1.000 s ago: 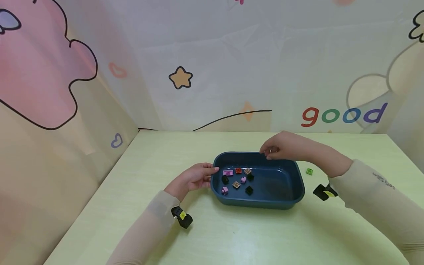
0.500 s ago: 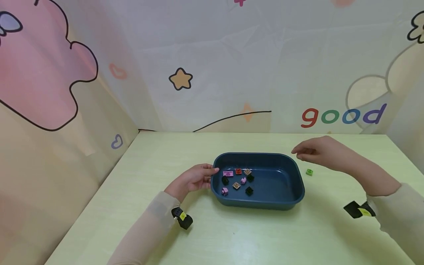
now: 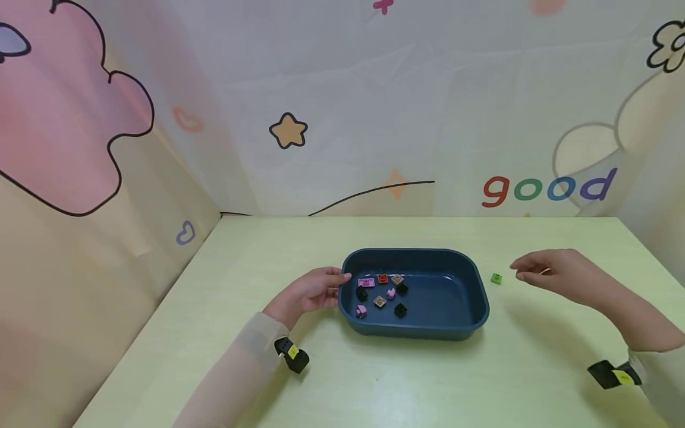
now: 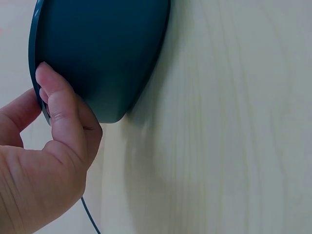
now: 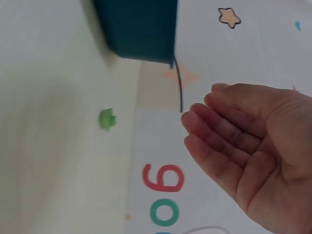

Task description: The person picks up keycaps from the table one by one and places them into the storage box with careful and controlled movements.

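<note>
A dark blue rectangular basin point(image 3: 455, 302) stands on the table. My left hand point(image 3: 313, 290) pinches its left rim, thumb over the edge and fingers outside, as the left wrist view also shows. Inside, toward the left, lie several small toy bricks: a pink one point(image 3: 366, 283), a red one point(image 3: 382, 278), tan ones such as the tan brick point(image 3: 380, 302), and black ones like the black brick point(image 3: 400, 310). Right of the basin a small green brick point(image 3: 496, 278) lies on the table. My right hand point(image 3: 559, 274) hovers beside it, fingers loosely bent, holding nothing.
The pale wooden table point(image 3: 342, 380) extends around the basin on all sides. Behind it hangs a printed cloth backdrop point(image 3: 353, 119) with a star and the word "good". Small black cameras, one of them a left wrist camera point(image 3: 292, 355), are strapped to both wrists.
My right hand has moved from above the basin's far rim rightward and nearer, to the right of the green brick. My left hand still holds the basin's rim.
</note>
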`<state>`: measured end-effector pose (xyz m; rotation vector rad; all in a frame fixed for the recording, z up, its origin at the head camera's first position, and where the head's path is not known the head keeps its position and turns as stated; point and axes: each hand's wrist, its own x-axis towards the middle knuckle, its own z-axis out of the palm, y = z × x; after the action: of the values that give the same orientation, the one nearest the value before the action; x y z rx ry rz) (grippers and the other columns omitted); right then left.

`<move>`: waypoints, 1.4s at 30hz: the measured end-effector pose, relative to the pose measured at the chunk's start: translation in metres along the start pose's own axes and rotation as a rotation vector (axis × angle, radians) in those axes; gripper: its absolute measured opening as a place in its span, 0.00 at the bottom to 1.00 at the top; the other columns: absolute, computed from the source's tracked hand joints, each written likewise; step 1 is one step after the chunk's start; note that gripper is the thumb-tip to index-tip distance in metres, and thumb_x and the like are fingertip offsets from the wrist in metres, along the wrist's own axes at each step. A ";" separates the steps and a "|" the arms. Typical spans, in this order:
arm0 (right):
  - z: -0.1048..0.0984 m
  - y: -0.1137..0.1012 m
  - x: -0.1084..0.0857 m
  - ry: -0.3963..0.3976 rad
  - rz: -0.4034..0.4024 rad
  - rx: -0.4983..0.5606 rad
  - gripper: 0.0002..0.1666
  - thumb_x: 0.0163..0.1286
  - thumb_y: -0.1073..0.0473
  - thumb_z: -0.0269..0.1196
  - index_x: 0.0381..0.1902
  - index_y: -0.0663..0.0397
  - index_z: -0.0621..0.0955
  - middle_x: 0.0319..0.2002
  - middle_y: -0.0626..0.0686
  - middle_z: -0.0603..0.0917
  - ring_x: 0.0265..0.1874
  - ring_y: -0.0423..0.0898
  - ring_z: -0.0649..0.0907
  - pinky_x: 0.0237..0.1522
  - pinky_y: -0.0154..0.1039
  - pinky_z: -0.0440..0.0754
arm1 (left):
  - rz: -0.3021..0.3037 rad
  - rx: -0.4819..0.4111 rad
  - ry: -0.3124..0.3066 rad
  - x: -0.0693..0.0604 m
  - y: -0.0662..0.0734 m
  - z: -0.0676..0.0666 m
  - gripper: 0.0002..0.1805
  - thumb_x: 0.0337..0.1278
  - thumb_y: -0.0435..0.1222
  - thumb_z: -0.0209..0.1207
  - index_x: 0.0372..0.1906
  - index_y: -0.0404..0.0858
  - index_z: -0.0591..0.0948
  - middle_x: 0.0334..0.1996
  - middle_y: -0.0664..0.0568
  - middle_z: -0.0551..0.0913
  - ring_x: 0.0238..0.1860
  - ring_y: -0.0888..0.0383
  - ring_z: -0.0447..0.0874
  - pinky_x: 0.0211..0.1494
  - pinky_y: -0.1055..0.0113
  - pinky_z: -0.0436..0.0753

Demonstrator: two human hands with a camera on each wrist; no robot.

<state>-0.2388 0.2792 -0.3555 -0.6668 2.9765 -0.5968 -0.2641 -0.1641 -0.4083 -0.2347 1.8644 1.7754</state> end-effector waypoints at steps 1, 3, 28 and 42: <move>0.002 0.002 -0.001 -0.001 0.005 0.002 0.16 0.71 0.60 0.66 0.53 0.64 0.85 0.42 0.53 0.91 0.38 0.41 0.86 0.39 0.29 0.84 | 0.001 0.000 0.000 0.000 0.001 0.000 0.06 0.77 0.39 0.54 0.44 0.41 0.75 0.28 0.54 0.81 0.25 0.63 0.79 0.28 0.76 0.83; 0.007 0.007 -0.002 0.001 0.017 0.010 0.17 0.71 0.60 0.66 0.52 0.66 0.85 0.42 0.55 0.91 0.38 0.43 0.87 0.39 0.29 0.83 | 0.002 0.000 -0.002 0.000 0.002 0.000 0.06 0.77 0.40 0.54 0.44 0.41 0.75 0.28 0.55 0.81 0.25 0.63 0.79 0.28 0.76 0.83; 0.045 0.026 0.045 -0.111 0.055 0.014 0.21 0.61 0.66 0.71 0.47 0.78 0.82 0.37 0.65 0.88 0.34 0.52 0.84 0.43 0.51 0.88 | -0.010 -0.028 0.005 0.000 -0.001 0.001 0.08 0.78 0.40 0.53 0.47 0.38 0.75 0.27 0.54 0.78 0.27 0.63 0.76 0.28 0.77 0.83; 0.048 0.021 0.052 -0.115 0.085 -0.019 0.14 0.64 0.71 0.66 0.46 0.77 0.83 0.37 0.65 0.87 0.35 0.55 0.82 0.48 0.56 0.86 | 0.006 -0.024 0.014 -0.001 -0.003 0.001 0.07 0.78 0.40 0.54 0.42 0.41 0.75 0.26 0.55 0.78 0.25 0.63 0.75 0.28 0.77 0.83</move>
<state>-0.2889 0.2578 -0.4052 -0.5529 2.8895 -0.5071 -0.2618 -0.1641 -0.4101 -0.2518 1.8564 1.8059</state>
